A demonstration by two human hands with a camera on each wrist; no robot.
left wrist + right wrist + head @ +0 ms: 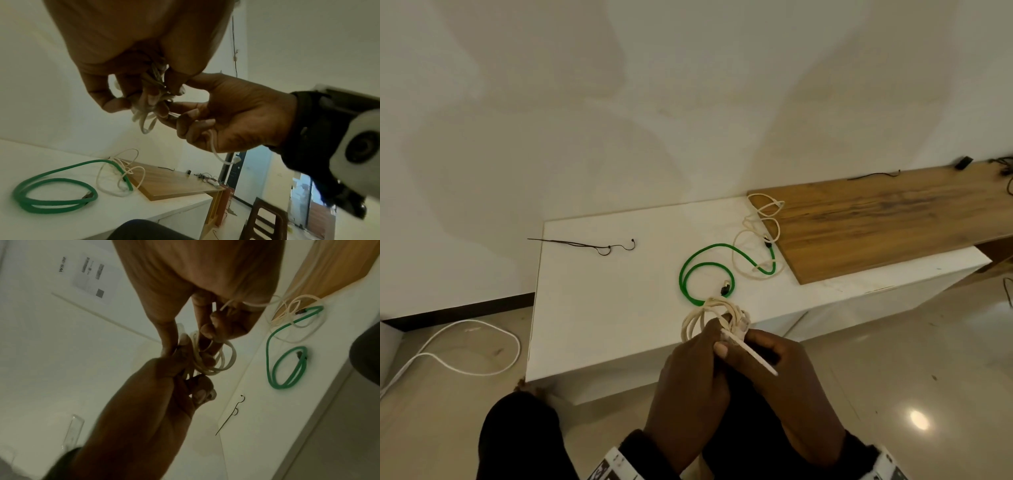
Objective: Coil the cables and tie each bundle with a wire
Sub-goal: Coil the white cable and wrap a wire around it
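A coiled cream cable bundle (703, 317) is held just above the front edge of the white table (602, 308). My left hand (717, 339) grips the bundle's loops (224, 360). My right hand (751, 342) pinches a thin white strand (755, 358) at the bundle; its tail sticks out to the lower right and hangs below the palm (214, 149). Whether that strand is the cable's end or a tie, I cannot tell. A green cable (705, 270) and a loose cream cable (755, 240) lie on the table behind. Dark tie wires (592, 245) lie at the far left.
A wooden board (876, 212) overlaps the table's right end, with small dark items at its far end. A white cable (469, 346) loops on the floor at left. A dark stool (265, 224) stands right of the table. My knee (517, 438) is below the table's front edge.
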